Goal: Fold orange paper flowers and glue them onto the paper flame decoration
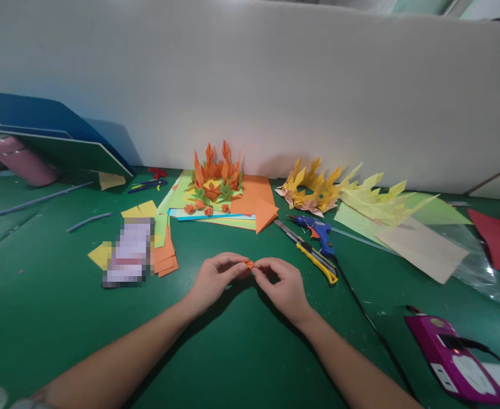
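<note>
Between my fingertips is a small folded piece of orange paper (249, 264), mostly covered by the fingers. My left hand (220, 278) pinches it from the left, and my right hand (282, 284) grips it from the right. Both hands are held just above the green table, thumbs toward me. Beyond them stands an orange paper crown (218, 173) with pointed leaves. Three small orange paper flowers (208, 210) lie in front of it. A yellow-handled utility knife (313, 258) and a blue glue gun (316, 230) rest to the right of my right hand.
A yellow paper crown (312, 187) and a pale-yellow one (378, 199) stand at the back right. Left are a blurred phone (130, 250) and orange paper squares (165, 258). The black cord (369, 315) crosses the right side near a magenta power strip (450, 358). A pink bottle (22, 162) leans far left.
</note>
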Available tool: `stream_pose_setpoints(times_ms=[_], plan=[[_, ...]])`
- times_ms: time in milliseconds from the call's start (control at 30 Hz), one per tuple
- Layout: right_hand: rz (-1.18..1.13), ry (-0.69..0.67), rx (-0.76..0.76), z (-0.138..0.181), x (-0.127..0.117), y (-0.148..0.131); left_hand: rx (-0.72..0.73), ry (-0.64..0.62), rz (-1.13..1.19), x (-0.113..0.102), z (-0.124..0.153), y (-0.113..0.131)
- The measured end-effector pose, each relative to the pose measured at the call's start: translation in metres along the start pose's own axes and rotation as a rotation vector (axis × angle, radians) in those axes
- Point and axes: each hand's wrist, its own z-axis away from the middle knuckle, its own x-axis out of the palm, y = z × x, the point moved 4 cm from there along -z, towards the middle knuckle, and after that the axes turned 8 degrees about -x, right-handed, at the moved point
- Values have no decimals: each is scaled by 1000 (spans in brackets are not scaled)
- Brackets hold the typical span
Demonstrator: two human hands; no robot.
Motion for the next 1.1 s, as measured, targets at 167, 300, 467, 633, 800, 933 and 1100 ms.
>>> stream_pose_setpoints(times_ms=[167, 300, 467, 633, 800, 933, 1100], plan=[[193, -90, -313, 2, 0, -12, -59, -75, 13, 3, -2, -2], [138, -140, -296, 1, 1, -11, -30, -108, -25, 4, -2, -2], [-123, -86, 75, -1, 3, 5, 96, -43, -137, 1, 0, 3], [-402, -64, 372, 0, 10, 14, 126, -24, -163, 2, -1, 4], [-459, -53, 449, 1, 13, 14, 64, 11, -85, 2, 1, -1], [-382, -65, 390, 2, 12, 14, 96, 24, -83, 3, 5, 0], [-50, -63, -11, 0, 4, -2, 23, 14, -41, 3, 2, -1]])
